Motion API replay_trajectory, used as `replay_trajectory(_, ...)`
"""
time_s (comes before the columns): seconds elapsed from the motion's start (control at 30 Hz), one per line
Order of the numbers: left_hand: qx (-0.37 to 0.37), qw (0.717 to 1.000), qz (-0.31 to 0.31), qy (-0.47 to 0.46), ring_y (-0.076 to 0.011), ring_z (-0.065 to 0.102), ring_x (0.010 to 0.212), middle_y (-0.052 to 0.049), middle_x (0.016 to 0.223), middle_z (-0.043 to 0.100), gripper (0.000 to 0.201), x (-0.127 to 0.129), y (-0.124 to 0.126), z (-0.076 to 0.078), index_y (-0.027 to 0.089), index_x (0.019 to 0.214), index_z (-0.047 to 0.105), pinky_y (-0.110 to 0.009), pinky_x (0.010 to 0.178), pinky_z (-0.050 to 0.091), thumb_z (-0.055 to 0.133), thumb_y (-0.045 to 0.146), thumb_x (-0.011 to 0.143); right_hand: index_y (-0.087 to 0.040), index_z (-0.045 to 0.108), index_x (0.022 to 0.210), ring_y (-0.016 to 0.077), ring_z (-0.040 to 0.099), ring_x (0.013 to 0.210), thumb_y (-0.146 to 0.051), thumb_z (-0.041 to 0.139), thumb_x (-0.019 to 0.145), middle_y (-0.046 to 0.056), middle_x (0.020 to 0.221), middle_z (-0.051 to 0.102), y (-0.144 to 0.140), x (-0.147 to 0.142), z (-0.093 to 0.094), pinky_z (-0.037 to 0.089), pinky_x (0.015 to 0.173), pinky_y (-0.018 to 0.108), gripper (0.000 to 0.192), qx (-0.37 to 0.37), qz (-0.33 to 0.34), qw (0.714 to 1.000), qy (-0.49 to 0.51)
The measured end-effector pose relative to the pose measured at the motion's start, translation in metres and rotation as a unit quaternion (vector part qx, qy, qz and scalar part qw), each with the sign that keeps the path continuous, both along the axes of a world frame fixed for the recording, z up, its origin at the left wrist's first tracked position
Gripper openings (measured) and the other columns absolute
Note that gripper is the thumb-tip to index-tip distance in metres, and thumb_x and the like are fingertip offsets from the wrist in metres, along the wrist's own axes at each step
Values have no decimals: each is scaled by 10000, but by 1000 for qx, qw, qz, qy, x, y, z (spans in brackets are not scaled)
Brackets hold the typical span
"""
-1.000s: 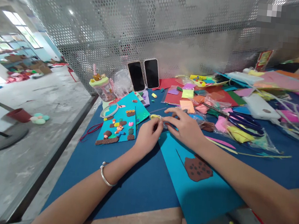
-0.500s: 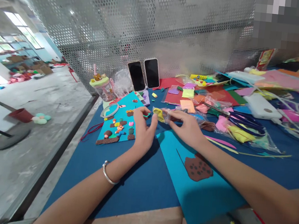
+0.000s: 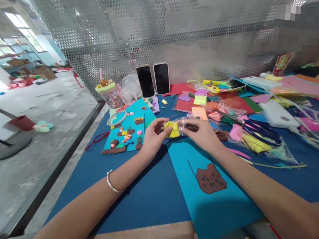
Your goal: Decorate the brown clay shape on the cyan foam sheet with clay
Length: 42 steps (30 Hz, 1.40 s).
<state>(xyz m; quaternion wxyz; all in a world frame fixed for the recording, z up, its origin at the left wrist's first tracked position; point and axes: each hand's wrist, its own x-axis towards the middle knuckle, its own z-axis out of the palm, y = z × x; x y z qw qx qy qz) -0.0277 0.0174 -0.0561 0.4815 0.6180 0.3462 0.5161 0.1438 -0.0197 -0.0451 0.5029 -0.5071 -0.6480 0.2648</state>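
My left hand [image 3: 152, 136] pinches a lump of yellow clay [image 3: 171, 128] that sticks out of a small clear plastic bag [image 3: 186, 125]. My right hand [image 3: 203, 134] grips that bag from the other side. Both hands hover just above the blue table [image 3: 129, 192], over the top edge of a teal card [image 3: 219, 205] that carries a brown spotted clay patch [image 3: 210, 179]. To the left lies another teal card [image 3: 128, 131] decorated with small clay figures.
Two dark phones [image 3: 153, 78] lean against the perforated metal wall. A small cup with a lid [image 3: 109, 91], a tape ring [image 3: 116, 117], blue scissors [image 3: 262, 130], a white box [image 3: 278, 113] and many coloured foam sheets and clay bags crowd the back right. The table's left edge drops to a concrete floor.
My left hand let go, reached left over the decorated card, then came back and took hold of the yellow clay. The bag rose slightly off the table.
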Motion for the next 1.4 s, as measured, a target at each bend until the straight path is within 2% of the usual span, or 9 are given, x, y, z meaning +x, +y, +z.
replay_trajectory(0.13, -7, 1000, -12, -16, -135, 623, 765, -26, 855, 658, 318, 0, -1, 2, 181, 854, 630, -244, 679, 510, 775, 381, 654, -195, 748, 977, 227, 691, 895, -280, 692, 739, 75, 1008, 739, -1, 2, 2, 564, 790, 351, 259, -37, 41, 998, 23)
replay_trajectory(0.27, -9, 1000, -10, -21, -134, 621, 768, -19, 829, 656, 307, 0, -4, 5, 174, 814, 625, -246, 701, 509, 793, 348, 625, -218, 738, 1000, 237, 671, 972, -326, 701, 750, 76, 1071, 722, -5, 1, 4, 566, 790, 357, 274, -15, 42, 999, 4)
replay_trajectory(0.47, -23, 1000, 2, -13, -122, 602, 686, -21, 776, 664, 299, 2, -10, 7, 164, 795, 652, -245, 644, 504, 793, 360, 619, -223, 736, 764, 224, 662, 958, -270, 698, 753, 61, 976, 726, -5, -1, 4, 557, 789, 354, 61, 62, 15, 997, -32)
replay_trajectory(0.57, -27, 999, 24, -14, -108, 583, 650, -11, 759, 659, 287, 3, -13, 7, 165, 792, 657, -238, 616, 499, 786, 367, 634, -216, 718, 726, 217, 662, 931, -233, 670, 768, 59, 934, 727, -5, -3, 6, 546, 798, 361, 66, 66, 6, 997, -46)
replay_trajectory(0.77, -35, 998, 46, -23, -101, 578, 620, 3, 718, 649, 296, 3, -12, 8, 167, 826, 672, -220, 584, 483, 788, 363, 637, -213, 733, 802, 208, 660, 946, -267, 669, 775, 60, 1003, 725, -6, -5, 6, 536, 796, 338, 88, 25, 41, 998, -39)
replay_trajectory(0.93, -47, 998, 35, -29, -98, 579, 581, 22, 646, 630, 331, 2, -13, 9, 173, 828, 671, -212, 559, 484, 802, 389, 614, -221, 747, 861, 231, 647, 1021, -285, 715, 729, 70, 1108, 705, -6, -4, 3, 536, 811, 345, 150, -8, 35, 999, -16)
replay_trajectory(1.1, -51, 998, 16, -18, -107, 583, 561, 18, 619, 630, 339, 4, -18, 13, 173, 816, 683, -224, 543, 497, 805, 412, 608, -197, 722, 787, 225, 672, 953, -359, 693, 742, 79, 1103, 703, -4, -1, 3, 547, 778, 348, 170, -52, 99, 994, 8)
replay_trajectory(1.23, -46, 998, 29, -18, -118, 608, 589, 12, 638, 645, 334, 3, -15, 19, 174, 806, 682, -238, 576, 516, 804, 410, 604, -203, 699, 764, 225, 658, 977, -347, 663, 767, 74, 1050, 712, -3, 1, 6, 532, 810, 361, 149, -9, 72, 997, -15)
replay_trajectory(1.4, -37, 996, 77, -19, -118, 616, 620, 11, 671, 646, 296, -2, -8, 22, 177, 826, 673, -238, 601, 516, 780, 372, 631, -206, 680, 762, 233, 649, 986, -335, 655, 766, 68, 1012, 717, 0, 6, 5, 522, 831, 385, 132, 31, 25, 999, -32)
